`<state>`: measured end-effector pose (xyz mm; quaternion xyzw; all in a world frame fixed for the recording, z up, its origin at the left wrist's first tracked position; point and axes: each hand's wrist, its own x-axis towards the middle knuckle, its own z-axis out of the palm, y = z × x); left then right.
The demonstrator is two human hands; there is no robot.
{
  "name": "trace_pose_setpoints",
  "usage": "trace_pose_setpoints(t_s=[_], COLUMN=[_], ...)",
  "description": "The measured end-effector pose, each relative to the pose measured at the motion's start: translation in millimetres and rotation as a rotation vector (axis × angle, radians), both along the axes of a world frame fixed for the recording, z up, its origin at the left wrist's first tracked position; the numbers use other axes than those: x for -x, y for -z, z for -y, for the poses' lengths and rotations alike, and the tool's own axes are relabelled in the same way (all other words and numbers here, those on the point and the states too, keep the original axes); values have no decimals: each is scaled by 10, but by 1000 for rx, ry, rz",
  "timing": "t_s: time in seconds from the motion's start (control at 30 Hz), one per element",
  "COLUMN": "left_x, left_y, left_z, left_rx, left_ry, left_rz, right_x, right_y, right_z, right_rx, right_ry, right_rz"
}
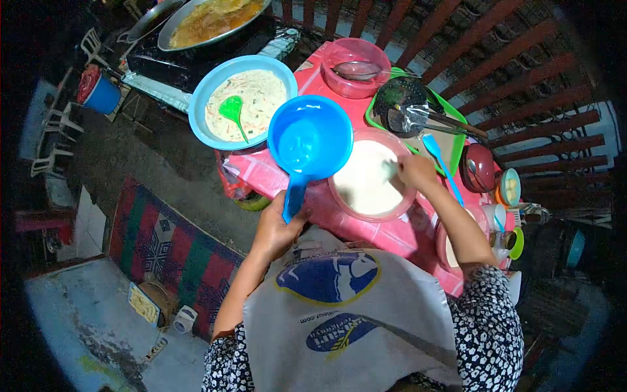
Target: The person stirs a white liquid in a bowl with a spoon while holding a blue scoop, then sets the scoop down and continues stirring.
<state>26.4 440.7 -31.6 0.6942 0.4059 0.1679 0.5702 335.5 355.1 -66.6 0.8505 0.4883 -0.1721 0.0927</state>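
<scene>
My left hand (277, 225) is closed round the handle of a blue plastic dipper (310, 140), whose bowl is held up beside a pink bowl (336, 195). White liquid batter (366, 173) fills much of that pink bowl. Over its right side is my right hand (418, 173), fingers curled in. A blurred dark shape shows at the fingertips, too smeared to name. Left of the dipper, a light blue basin (198, 108) holds batter mixed with shredded vegetables (261, 95), and a green ladle (230, 109) lies in it.
A pan of frying food (215, 21) sits on the stove (160, 68) at upper left. Beyond the bowls are a pink basin (330, 75) with a metal skimmer and a green tray (457, 116) of dark utensils. A blue spoon (443, 160) and several containers line the right side.
</scene>
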Motion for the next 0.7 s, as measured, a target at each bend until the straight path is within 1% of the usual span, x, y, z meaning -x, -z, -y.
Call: trace_pose_setpoints(t_s=[0.03,0.1,0.13,0.17,0.23,0.27,0.33,0.37,0.4,0.43,0.47,0.5,0.53,0.57,0.6,0.63,0.7], left_x=[-5,-27,-36,-24,1,4,-33,-24,-13,-17,-9,-21,-25,-25,-29,-35,-50], left_y=[1,-43,-60,-29,41,40,-49,9,117,144,131,36,-26,-45,-54,-55,-39], left_z=[2,3,-12,-23,-44,-40,-47,-42,-54,-65,-65,-76,-85,-90,-87,-77,-67], left_rx=[-33,-17,-4,-3,-24,-21,91,90,27,-32,-29,32,92,93,77,62,85], left_ry=[11,12,9,8,-8,-7,-4,-1,-4,-8,-9,-15,-22,-26,-21,-14,-16], left_rz=[6,-2,-7,-6,33,32,-21,-22,12,47,48,-20,-88,-90,-64,-37,-29], right_x=[38,188,276,262,95,46,5,125,167,282,328,266,145,57,-46,-1,159], right_y=[57,208,146,136,98,123,144,167,244,210,86,65,48,43,97,177,307], right_z=[-3,-37,27,167,213,132,-121,-136,-71,-19,97,103,124,112,-8,-22,-96], right_rx=[3,-91,-37,-89,0,3,-89,-124,-129,-130,-75,-73,-30,13,-39,-37,-183], right_ry=[2,-136,-159,-139,-119,-119,9,-39,-92,-147,-167,-172,-121,-68,11,13,-64], right_rz=[-1,-51,-111,-229,-122,-124,30,3,-101,-206,-270,-268,-178,-90,-62,-63,-186])
